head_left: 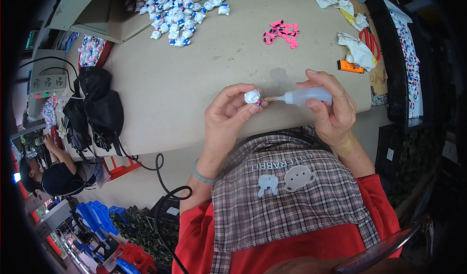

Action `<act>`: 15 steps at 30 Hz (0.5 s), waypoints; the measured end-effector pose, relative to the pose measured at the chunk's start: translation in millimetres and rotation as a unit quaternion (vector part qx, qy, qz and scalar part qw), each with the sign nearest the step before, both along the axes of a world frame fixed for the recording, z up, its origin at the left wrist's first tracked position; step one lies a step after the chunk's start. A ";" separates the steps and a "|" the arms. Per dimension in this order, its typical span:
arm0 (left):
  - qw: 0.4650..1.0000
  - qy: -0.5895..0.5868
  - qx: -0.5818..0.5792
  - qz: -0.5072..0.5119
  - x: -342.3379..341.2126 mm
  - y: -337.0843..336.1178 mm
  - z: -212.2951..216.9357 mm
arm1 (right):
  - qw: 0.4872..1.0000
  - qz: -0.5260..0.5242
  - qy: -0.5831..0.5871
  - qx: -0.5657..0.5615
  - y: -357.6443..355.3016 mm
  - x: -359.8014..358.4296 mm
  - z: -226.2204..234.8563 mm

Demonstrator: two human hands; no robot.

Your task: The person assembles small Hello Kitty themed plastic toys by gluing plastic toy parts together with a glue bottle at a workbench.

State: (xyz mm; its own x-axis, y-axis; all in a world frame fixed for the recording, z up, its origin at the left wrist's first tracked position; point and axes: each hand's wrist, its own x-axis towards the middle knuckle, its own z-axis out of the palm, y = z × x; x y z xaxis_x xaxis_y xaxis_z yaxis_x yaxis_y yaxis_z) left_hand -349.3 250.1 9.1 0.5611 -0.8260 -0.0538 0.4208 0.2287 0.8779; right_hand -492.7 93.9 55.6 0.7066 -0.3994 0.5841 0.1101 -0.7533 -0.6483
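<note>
Between the fingertips of my left hand (224, 112) is a small white figurine (252, 96) with blue and pink bits on its lower side. My right hand (336, 112) is wrapped round a translucent squeeze bottle (302, 97), which lies sideways in the grip. The bottle's thin needle tip points left and meets or nearly meets the figurine; contact is too small to tell. Both hands are raised over the near edge of the beige table (194, 86). Farther back lies a small heap of pink-and-black pieces (282, 32).
Many white-and-blue figurines (177, 16) are piled at the far left. Red-handled scissors (370, 43), crumpled white cloths (359, 52) and an orange-and-black object (350, 66) lie at right. Beyond stands a black tray (421, 79). Black bags (97, 111) hang at left; a co-worker (61, 174) sits there.
</note>
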 end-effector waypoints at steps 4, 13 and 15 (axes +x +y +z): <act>1.000 -0.003 0.017 0.004 -1.9 -0.8 0.3 | 1.000 0.013 0.001 0.003 1.3 1.5 -0.7; 1.000 0.011 0.005 -0.002 -2.6 0.5 -1.1 | 1.000 0.003 -0.008 -0.023 1.1 0.8 -2.9; 1.000 0.005 0.002 -0.002 -2.2 0.2 -1.5 | 1.000 -0.003 -0.009 -0.028 2.6 0.7 -3.1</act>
State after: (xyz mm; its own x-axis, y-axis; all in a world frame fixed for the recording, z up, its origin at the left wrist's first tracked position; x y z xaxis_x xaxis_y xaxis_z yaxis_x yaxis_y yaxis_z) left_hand -351.5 250.3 7.6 0.5574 -0.8279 -0.0619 0.4304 0.2244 0.8743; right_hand -492.1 96.5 52.5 0.6938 -0.3691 0.6184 0.1172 -0.7894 -0.6026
